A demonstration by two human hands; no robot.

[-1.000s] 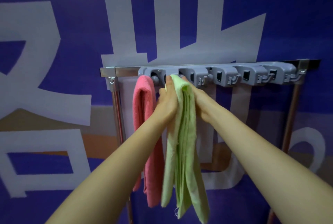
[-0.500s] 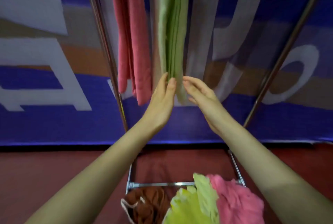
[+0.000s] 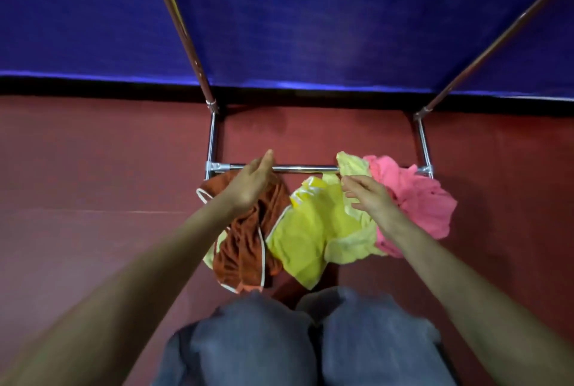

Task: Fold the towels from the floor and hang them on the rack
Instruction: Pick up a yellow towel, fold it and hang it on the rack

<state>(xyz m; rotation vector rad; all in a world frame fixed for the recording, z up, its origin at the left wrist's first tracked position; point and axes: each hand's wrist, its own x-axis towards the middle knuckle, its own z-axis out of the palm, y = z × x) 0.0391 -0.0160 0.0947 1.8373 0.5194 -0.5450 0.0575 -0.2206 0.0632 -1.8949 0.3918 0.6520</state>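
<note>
Towels: four crumpled cloths lie on the red floor [image 3: 93, 168] in front of your knees [image 3: 310, 339], along the rack's bottom bar.
Brown towel [image 3: 248, 246]: leftmost, white-edged, bunched in long folds.
Bright yellow towel [image 3: 304, 236]: in the middle, touching the brown one.
Pale yellow towel [image 3: 354, 239]: just right of the bright one, its far corner lying over the bar.
Pink towel [image 3: 419, 199]: rightmost, touching the pale yellow one.
Your left hand [image 3: 253, 182]: above the brown towel's far end, fingers [image 3: 265, 159] straight and together, holding nothing.
Your right hand [image 3: 369, 196]: above the pale yellow towel, fingers spread and empty; you cannot tell whether they touch the cloth.
Rack [image 3: 304, 167]: chrome base bar on the floor, two poles rising toward the blue banner [image 3: 310, 13] behind.
</note>
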